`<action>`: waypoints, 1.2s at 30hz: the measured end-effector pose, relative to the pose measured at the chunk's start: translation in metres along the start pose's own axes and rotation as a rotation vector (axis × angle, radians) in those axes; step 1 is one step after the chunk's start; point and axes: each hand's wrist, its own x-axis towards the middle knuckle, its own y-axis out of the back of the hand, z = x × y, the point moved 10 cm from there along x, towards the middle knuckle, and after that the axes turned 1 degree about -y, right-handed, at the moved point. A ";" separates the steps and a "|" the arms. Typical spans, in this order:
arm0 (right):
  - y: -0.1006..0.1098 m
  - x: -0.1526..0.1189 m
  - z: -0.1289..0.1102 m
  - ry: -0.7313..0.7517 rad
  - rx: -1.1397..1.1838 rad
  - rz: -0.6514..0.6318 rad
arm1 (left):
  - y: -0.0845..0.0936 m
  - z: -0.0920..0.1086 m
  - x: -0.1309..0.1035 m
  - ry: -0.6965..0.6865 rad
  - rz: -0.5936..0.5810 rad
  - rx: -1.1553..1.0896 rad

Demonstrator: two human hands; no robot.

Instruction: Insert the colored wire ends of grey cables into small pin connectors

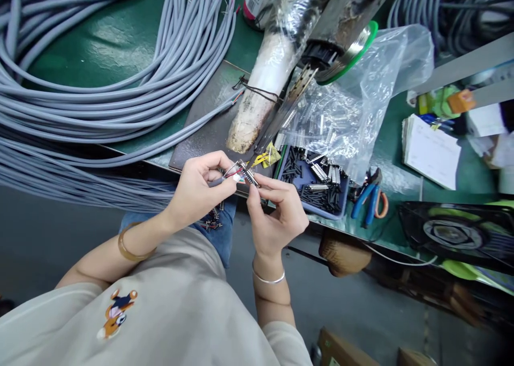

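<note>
My left hand (pixel 198 189) pinches the end of a grey cable (pixel 217 182), whose thin coloured wires fan out past the fingertips. Between thumb and fingers, my right hand (pixel 277 210) holds a small metal connector (pixel 251 177) with a row of pins. Cable wires and connector meet just under the tip of a soldering iron (pixel 281 114), which slants down from above. Whether the wires are joined to the pins is too small to tell. A blue tray (pixel 343 197) of connectors and black sleeves is right of my right hand.
Large coils of grey cable (pixel 132 92) cover the left. A white wrapped tube (pixel 267 71), a solder spool (pixel 361 52) and a plastic bag (pixel 361 98) are ahead. Pliers (pixel 371 197), a notepad (pixel 431 151) and a black fan (pixel 453 232) lie right.
</note>
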 end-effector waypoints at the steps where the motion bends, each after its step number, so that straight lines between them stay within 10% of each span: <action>1: 0.000 0.001 0.004 -0.035 0.022 -0.008 | -0.002 -0.003 0.001 0.034 -0.032 0.001; 6: 0.001 0.002 0.014 -0.119 0.093 -0.024 | -0.008 -0.014 0.004 0.154 -0.144 -0.063; 36: -0.004 0.004 -0.015 0.158 -0.152 0.023 | 0.001 0.011 -0.001 -0.143 0.048 0.112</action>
